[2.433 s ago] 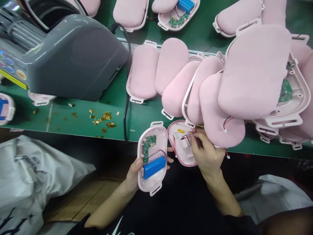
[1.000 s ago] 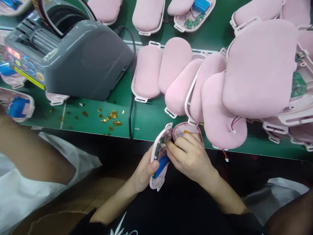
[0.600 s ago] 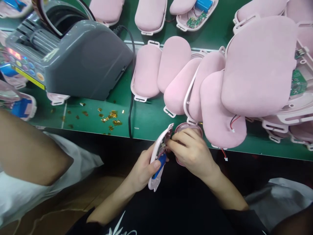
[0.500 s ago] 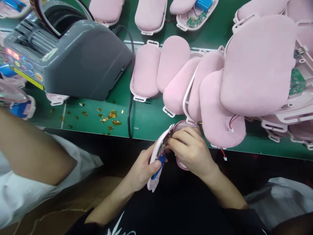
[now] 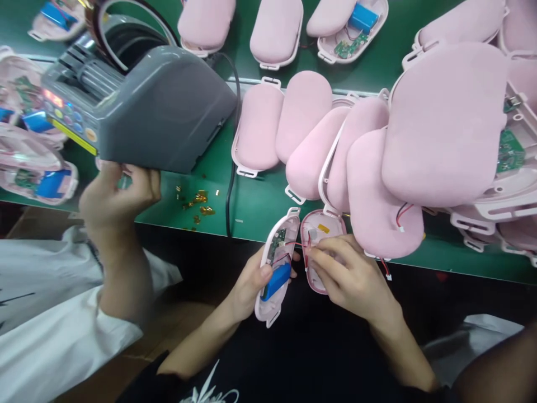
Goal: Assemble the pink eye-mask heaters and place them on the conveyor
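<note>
My left hand [image 5: 247,285] grips a pink shell half [image 5: 277,268] that carries a blue battery [image 5: 274,281] and a green circuit board [image 5: 277,244]. My right hand [image 5: 350,277] holds the second pink shell half [image 5: 321,232] right beside it, fingers lying over its inside. A thin red wire [image 5: 296,244] runs between the two halves. Both halves are held just off the near edge of the green table [image 5: 251,201], opened side by side.
A grey tape dispenser [image 5: 142,106] stands at the left with a black cable [image 5: 230,168]. Another person's hand [image 5: 115,193] reaches under its front edge. Several pink padded shells [image 5: 440,123] pile up at the right and back. Gold tape scraps [image 5: 197,198] lie on the mat.
The two shell halves, folded close together under my right hand before, are now spread open side by side. The other person's hand has risen to the tape dispenser.
</note>
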A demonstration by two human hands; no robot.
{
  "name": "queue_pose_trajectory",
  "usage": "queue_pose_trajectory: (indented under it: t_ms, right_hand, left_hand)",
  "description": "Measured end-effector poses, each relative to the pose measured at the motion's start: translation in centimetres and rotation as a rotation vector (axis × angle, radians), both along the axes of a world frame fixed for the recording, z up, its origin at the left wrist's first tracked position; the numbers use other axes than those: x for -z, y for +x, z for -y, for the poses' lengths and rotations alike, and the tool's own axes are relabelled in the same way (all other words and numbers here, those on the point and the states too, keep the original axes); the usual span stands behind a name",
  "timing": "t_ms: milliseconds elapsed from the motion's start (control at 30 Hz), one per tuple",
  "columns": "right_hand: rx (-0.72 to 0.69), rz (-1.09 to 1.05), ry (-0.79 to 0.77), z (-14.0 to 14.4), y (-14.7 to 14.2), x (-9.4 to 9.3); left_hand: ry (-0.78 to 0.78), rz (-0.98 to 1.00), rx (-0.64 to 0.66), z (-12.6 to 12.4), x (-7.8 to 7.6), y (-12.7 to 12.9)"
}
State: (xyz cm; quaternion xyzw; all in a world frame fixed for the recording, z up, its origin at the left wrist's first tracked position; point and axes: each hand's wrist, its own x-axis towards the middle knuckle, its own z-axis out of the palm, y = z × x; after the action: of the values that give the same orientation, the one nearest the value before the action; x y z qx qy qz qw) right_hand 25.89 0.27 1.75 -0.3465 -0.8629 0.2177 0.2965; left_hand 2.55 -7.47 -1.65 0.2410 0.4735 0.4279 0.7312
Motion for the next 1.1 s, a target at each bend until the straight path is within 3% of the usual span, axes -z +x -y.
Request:
queue_pose_trajectory:
  t_ms: [300, 500, 833, 1100]
  right_hand:
    - [0.142, 0.186, 0.087, 0.3, -4.0, -0.6]
    - [0.12, 0.213, 0.152, 0.2, -5.1, -0.3]
    - [0.15, 0.107, 0.205, -0.5, -5.3, 1.1]
    - [0.129, 0.063, 0.253, -1.1, -5.2, 1.4]
  left_hand:
    - [0.147, -0.208, 0.052, -1.3, -1.5, 1.0]
    - [0.22, -0.238, 0.061, -2.1, -1.9, 0.7]
    - [0.197, -0.168, 0.03, -1.9, -1.3, 0.8]
    - [0.084, -0.122, -0.007, -1.7, -1.2, 1.0]
